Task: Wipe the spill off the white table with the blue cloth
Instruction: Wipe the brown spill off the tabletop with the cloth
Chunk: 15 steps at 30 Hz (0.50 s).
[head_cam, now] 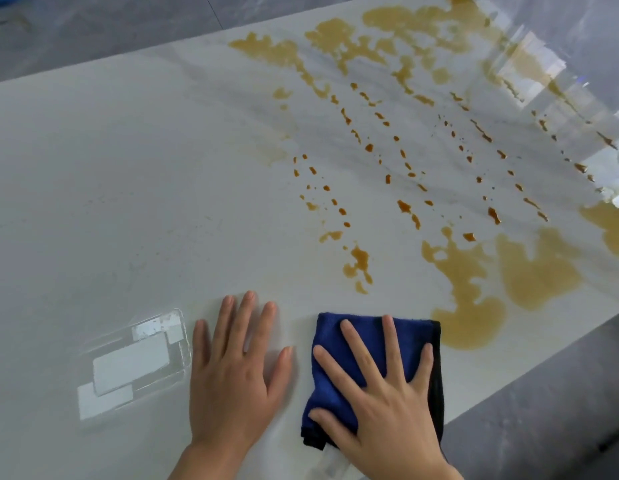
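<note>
Both hands lie flat on the white worktop (93, 202), close to its near edge. The left hand (232, 372) rests palm down on bare surface, fingers straight and slightly spread, holding nothing. Just beside it, the right hand (381, 393) presses flat on the blue cloth (336, 368), fingers straight and fanned wide across the fabric rather than curled round it. The cloth is folded into a rough square with a dark, almost black edge along its right side and near corner.

The spill (530, 271) is an amber-brown liquid. Its nearest pool touches or sits just beside the cloth's far right corner and spreads toward the worktop's right edge. Farther off, broken rows of small drops and streaks run across the middle of the surface, and larger blotchy patches cover the far end.

To the left of the left hand, pale rectangular reflections (131, 365) show on the glossy surface, and bright glare marks the far right. Grey floor (76, 32) is visible beyond the far edge.
</note>
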{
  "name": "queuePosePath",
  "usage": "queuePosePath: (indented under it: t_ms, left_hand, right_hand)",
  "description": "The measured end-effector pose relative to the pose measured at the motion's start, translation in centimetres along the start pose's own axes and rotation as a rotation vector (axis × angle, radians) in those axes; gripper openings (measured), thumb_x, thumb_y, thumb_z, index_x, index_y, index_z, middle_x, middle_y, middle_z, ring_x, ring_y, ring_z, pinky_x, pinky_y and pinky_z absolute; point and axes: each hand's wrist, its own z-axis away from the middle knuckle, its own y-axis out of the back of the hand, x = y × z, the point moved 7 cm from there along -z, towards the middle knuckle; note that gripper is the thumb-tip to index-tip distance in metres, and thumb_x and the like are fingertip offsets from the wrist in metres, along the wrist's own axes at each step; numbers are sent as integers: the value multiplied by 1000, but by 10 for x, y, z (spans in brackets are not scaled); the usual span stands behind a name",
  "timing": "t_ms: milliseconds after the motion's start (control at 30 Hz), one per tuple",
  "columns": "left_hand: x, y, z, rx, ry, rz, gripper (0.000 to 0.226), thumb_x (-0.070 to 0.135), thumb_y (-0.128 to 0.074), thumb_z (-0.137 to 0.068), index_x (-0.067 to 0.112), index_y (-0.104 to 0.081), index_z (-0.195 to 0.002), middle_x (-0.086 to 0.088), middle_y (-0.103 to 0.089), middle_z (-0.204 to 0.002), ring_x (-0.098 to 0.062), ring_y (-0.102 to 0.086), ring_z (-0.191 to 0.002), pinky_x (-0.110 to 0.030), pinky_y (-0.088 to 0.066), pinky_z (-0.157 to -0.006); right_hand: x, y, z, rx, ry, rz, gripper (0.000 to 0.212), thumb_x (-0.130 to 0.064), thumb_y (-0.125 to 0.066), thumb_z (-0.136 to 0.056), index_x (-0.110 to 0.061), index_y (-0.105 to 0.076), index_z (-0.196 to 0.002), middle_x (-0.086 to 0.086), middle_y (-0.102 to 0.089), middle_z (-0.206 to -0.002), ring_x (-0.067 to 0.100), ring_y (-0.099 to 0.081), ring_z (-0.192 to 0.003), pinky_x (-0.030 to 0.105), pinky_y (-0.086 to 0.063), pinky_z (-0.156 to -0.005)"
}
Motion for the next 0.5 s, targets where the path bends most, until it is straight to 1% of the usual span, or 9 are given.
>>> queuePosePath:
  t_ms: [67, 133, 167, 233, 300, 333, 400, 467, 500]
  left_hand:
    - [1, 0, 0, 0, -4, -3, 65, 56, -14, -93, 19, -47, -135, -8, -44, -144, -28, -36, -135, -46, -17, -110]
    - [2, 1, -1, 3, -4, -9, 65, 56, -14, -93, 19, -49, -134, -8, -46, -143, -27, -36, -135, -46, -17, -110]
    - [2, 1, -1, 4, -5, -6, 65, 56, -14, -92, 19, -49, -134, -7, -45, -143, -26, -35, -136, -46, -17, -110]
    - [2, 3, -1, 35, 0, 20, 66, 56, -15, -93, 18, -50, -133, -6, -45, -142, -22, -30, -136, -45, -17, -110]
    - [2, 5, -1, 64, -6, 34, 65, 55, -16, -93, 16, -52, -131, -8, -46, -141, -22, -30, -135, -45, -18, -110]
    - [4, 6, -1, 79, -15, 36, 64, 55, -17, -93, 15, -52, -130, -9, -47, -140, -22, -30, -134, -46, -19, -109]
    - [5, 8, -1, 106, -23, 21, 64, 54, -18, -94, 13, -53, -129, -10, -46, -140, -23, -31, -133, -47, -21, -108]
    - [6, 8, 0, 121, -15, 17, 64, 54, -19, -94, 13, -54, -129, -11, -47, -139, -23, -31, -133, -49, -22, -106]
    - [8, 9, -1, 132, -13, 20, 63, 54, -20, -93, 14, -53, -129, -11, -48, -138, -24, -32, -133, -50, -23, -106]
  right_hand:
    - [9, 10, -19, 26, -8, 10, 61, -72, -21, -83, -46, -33, -137, -5, -31, -150, 42, -21, -138, 77, -20, -94]
    - [28, 21, -43, 51, -28, 71, 60, -71, -20, -84, -47, -28, -138, -5, -31, -151, 41, -19, -139, 77, -19, -95]
    - [42, 26, -53, 64, -53, 90, 61, -70, -17, -84, -48, -21, -140, -6, -27, -153, 40, -14, -141, 76, -16, -98]
    - [75, 34, -61, 81, -121, 79, 61, -71, -7, -83, -51, -3, -140, -10, -11, -156, 34, 2, -144, 72, -8, -103]
    - [107, 34, -51, 114, -192, 71, 58, -72, -1, -82, -55, 6, -137, -13, 0, -154, 29, 11, -143, 71, -6, -104]
    - [122, 33, -40, 111, -236, 63, 59, -72, -1, -82, -55, 3, -138, -12, 0, -153, 29, 11, -143, 72, -8, -103]
    - [133, 30, -18, 64, -282, 19, 64, -71, -4, -84, -48, -13, -143, -6, -12, -155, 35, -1, -143, 76, -15, -98]
    - [122, 24, -3, 7, -223, 10, 66, -70, -7, -85, -40, -31, -138, -1, -26, -152, 42, -15, -138, 78, -20, -92]
    - [111, 22, -1, -5, -161, 25, 65, -70, -8, -85, -39, -36, -134, -1, -30, -149, 43, -19, -136, 77, -20, -92]
